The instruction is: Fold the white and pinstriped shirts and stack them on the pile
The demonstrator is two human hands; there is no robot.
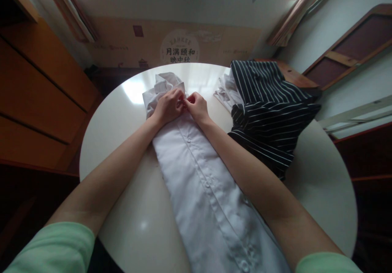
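A white button-up shirt lies lengthwise on the table, folded narrow, its row of buttons facing up and its near end running out of view. At its far end, my left hand and my right hand meet with fingers pinched on the shirt's fabric. The exact bit between the fingertips is hidden; it may be a button or the edge of the cloth. Beyond my left hand a crumpled part of white cloth is bunched up.
Black-and-white striped cloth lies heaped on the right of the round white table, beside more white cloth. Wooden cabinets stand at the left. A printed cardboard panel leans below the window.
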